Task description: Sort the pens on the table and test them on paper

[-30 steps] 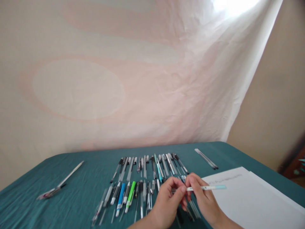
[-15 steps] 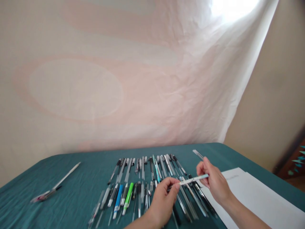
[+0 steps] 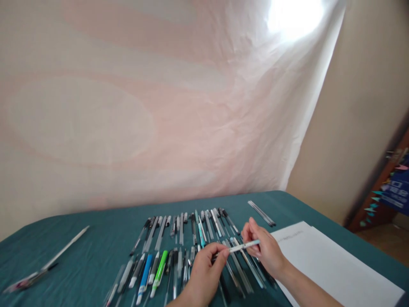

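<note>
A slim white pen [image 3: 240,247] with a pale blue end is pinched between the thumb and fingers of my left hand [image 3: 204,270]. It lies nearly level and slopes up slightly to the right. My right hand [image 3: 266,248] is at the pale blue end with its fingers curled; whether they grip the pen or something small is hidden. Below and behind both hands lie rows of pens. A blue marker [image 3: 145,277] and a bright green marker [image 3: 159,273] stand out left of my left hand.
White paper [image 3: 332,264] with faint writing lies at the right. Several thin clear rods [image 3: 261,212] rest behind it. A long white stick-like item [image 3: 65,247] lies at the far left of the green cloth [image 3: 105,238]. A pale curtain [image 3: 191,128] hangs behind the table.
The view has turned slightly right, so everything sits farther left. Both hands stay together at the pen, and the thin rods behind my right hand are now fully visible.
</note>
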Available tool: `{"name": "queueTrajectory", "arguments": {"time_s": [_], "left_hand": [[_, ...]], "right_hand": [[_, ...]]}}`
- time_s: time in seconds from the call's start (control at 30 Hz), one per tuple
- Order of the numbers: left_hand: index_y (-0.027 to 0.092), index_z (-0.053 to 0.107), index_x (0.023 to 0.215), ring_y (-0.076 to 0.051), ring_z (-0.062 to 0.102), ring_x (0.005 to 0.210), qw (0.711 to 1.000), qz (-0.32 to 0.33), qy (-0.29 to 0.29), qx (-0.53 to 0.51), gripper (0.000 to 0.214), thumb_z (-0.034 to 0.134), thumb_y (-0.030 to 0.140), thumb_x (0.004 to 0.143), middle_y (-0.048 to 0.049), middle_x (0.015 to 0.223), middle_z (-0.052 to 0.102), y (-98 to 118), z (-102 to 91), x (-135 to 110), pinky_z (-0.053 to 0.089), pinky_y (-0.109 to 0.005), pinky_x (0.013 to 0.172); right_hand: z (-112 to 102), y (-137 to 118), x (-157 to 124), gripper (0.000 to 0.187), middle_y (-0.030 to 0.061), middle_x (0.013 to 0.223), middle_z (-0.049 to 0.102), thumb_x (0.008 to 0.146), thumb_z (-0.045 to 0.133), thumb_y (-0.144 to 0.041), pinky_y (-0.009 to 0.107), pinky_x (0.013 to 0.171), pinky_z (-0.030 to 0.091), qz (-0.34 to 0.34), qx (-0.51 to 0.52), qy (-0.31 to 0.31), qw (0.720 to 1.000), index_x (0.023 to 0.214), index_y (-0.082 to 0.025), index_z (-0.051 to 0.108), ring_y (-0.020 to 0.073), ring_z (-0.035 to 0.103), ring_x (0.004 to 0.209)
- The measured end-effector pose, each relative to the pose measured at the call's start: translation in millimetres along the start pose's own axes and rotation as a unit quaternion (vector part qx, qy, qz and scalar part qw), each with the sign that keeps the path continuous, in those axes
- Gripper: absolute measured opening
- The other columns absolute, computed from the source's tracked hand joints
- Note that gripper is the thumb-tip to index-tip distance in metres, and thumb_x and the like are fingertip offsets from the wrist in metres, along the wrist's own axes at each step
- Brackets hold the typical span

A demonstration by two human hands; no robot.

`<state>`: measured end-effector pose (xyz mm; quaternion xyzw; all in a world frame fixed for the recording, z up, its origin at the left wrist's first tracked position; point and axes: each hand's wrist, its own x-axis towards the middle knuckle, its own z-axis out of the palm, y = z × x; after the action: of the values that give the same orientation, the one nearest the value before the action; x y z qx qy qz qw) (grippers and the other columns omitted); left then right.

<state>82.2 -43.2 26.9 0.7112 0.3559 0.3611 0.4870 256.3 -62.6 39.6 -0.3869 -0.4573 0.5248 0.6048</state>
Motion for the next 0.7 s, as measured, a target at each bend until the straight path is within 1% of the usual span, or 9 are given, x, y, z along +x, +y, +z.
{"name": "queueTrajectory", "arguments": {"time_s": [0.13,0.2,0.27,0.3,0.37,0.47,0.6,0.67,0.7], "left_hand": [[0.015,0.061,0.077,-0.012,0.045,0.062,1.000,-0.004,0.002,0.008,0.034,0.044,0.044,0.079,0.0008,0.064,0.052,-1,-1.1,2,0.035,-0.021,0.058],[0.015,0.062,0.078,-0.013,0.048,0.065,1.000,-0.001,0.007,0.000,0.034,0.045,0.044,0.078,0.0000,0.066,0.055,-1,-1.9,3,0.036,-0.021,0.060],[0.015,0.063,0.080,-0.014,0.050,0.068,1.000,0.007,0.013,-0.014,0.033,0.046,0.043,0.078,-0.0009,0.070,0.058,0,-2.7,5,0.038,-0.022,0.063],[0.015,0.063,0.081,-0.014,0.052,0.069,1.000,0.011,0.016,-0.021,0.032,0.046,0.043,0.078,-0.0015,0.072,0.059,-1,-3.0,5,0.039,-0.022,0.064],[0.015,0.063,0.082,-0.015,0.054,0.072,0.999,0.013,0.022,-0.030,0.030,0.048,0.041,0.078,-0.0027,0.076,0.062,-2,-3.1,6,0.041,-0.023,0.068],[0.016,0.063,0.082,-0.017,0.057,0.076,0.999,0.005,0.035,-0.029,0.027,0.049,0.038,0.077,-0.0042,0.080,0.064,-6,-2.4,7,0.042,-0.025,0.071],[0.016,0.063,0.082,-0.017,0.057,0.077,0.999,0.004,0.048,-0.017,0.024,0.051,0.036,0.077,-0.0043,0.080,0.064,-7,-0.3,5,0.043,-0.026,0.070],[0.016,0.063,0.083,-0.017,0.057,0.074,0.999,0.001,0.036,-0.025,0.024,0.051,0.035,0.077,-0.0043,0.080,0.063,-9,1.7,4,0.044,-0.027,0.069],[0.015,0.062,0.086,-0.016,0.058,0.073,0.999,-0.001,0.027,-0.039,0.025,0.051,0.035,0.077,-0.0046,0.081,0.063,-10,3.0,3,0.045,-0.027,0.069]], "right_hand": [[2,-1,1,0.048,-0.0094,0.037,0.027,0.088,0.029,-0.049,0.019,0.036,0.014,0.000,-0.017,0.003,1.000,0.058,-0.016,0.047,0.0040,0.020,0.032],[0,-7,2,0.049,-0.0094,0.037,0.029,0.087,0.029,-0.050,0.018,0.036,0.015,0.010,-0.074,0.006,0.997,0.059,-0.016,0.048,0.0042,0.021,0.032],[-5,-18,3,0.047,-0.0083,0.038,0.035,0.086,0.031,-0.050,0.017,0.036,0.019,0.028,-0.177,-0.010,0.984,0.062,-0.016,0.051,0.0049,0.026,0.032],[-9,-24,2,0.045,-0.0073,0.041,0.039,0.085,0.033,-0.049,0.017,0.036,0.022,0.033,-0.239,-0.027,0.970,0.064,-0.016,0.053,0.0056,0.031,0.033],[-16,-36,1,0.039,-0.0043,0.048,0.050,0.083,0.041,-0.046,0.018,0.041,0.031,0.032,-0.353,-0.082,0.932,0.064,-0.016,0.057,0.0076,0.042,0.039],[-23,-50,-2,0.034,-0.0005,0.059,0.061,0.083,0.044,-0.038,0.021,0.049,0.037,0.011,-0.448,-0.149,0.881,0.063,-0.017,0.061,0.0119,0.052,0.050],[-23,-56,-8,0.023,-0.0003,0.063,0.064,0.081,0.047,-0.028,0.022,0.052,0.036,-0.040,-0.534,-0.171,0.827,0.069,-0.021,0.066,0.0142,0.054,0.056],[-24,-58,-10,0.017,-0.0003,0.068,0.063,0.078,0.052,-0.025,0.023,0.056,0.037,-0.060,-0.567,-0.170,0.804,0.071,-0.022,0.067,0.0147,0.054,0.060],[-26,-59,-11,0.015,0.0000,0.070,0.062,0.077,0.054,-0.025,0.023,0.058,0.037,-0.066,-0.576,-0.166,0.797,0.071,-0.022,0.067,0.0148,0.055,0.063]]}}
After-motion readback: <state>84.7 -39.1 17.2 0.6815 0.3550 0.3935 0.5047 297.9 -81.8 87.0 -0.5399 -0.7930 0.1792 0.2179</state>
